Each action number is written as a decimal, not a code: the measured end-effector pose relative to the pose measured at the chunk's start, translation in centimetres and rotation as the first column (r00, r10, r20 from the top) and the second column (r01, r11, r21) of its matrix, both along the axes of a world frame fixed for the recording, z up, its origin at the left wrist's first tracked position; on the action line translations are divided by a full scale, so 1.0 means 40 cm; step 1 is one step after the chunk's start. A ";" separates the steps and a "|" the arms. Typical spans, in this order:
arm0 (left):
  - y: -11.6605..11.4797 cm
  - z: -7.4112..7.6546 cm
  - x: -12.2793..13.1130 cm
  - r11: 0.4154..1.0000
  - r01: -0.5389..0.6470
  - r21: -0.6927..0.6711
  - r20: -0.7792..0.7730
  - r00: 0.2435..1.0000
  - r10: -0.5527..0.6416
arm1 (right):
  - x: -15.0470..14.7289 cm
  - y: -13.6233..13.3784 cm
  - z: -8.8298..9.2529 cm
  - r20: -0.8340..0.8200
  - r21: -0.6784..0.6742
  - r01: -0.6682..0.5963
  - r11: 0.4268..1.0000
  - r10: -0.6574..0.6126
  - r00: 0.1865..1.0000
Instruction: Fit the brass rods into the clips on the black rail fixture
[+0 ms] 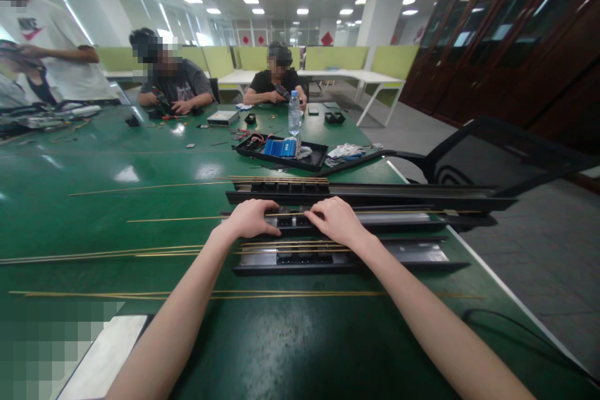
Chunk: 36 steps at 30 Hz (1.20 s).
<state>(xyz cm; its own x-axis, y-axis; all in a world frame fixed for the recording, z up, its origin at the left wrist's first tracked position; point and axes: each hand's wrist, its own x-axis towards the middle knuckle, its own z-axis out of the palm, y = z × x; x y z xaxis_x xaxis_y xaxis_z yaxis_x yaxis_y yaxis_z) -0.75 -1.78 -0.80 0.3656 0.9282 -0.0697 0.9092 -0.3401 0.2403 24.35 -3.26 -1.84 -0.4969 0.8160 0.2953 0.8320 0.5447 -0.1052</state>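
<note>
Three long black metal channels lie side by side on the green table, the middle channel (398,219) under both hands. My left hand (250,217) straddles that channel near its left end, thumb on the near edge and fingers on the far edge, beside small black blocks (284,217) seated inside. My right hand (336,220) is closed, its fingertips pinched at a thin brass-coloured rod (173,219) that runs along the channel over the blocks. The near channel (422,252) and far channel (398,192) also hold black blocks, with similar rods across them.
Loose brass rods (300,294) lie in front. Beyond are a black tray (309,155) with a blue finned piece, white gloves (347,154) and a water bottle (294,114). A mesh office chair (497,156) stands at right. Several people are across the table.
</note>
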 end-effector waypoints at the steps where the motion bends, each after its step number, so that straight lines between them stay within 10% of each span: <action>1: 0.000 0.000 0.000 1.000 0.002 0.001 0.000 1.000 -0.002 | 0.000 0.001 0.000 -0.003 -0.002 -0.001 1.000 0.001 1.000; 36: 0.004 -0.004 -0.002 1.000 -0.010 -0.009 0.001 1.000 0.010 | 0.024 0.016 0.013 -0.040 -0.090 -0.022 0.996 0.018 0.999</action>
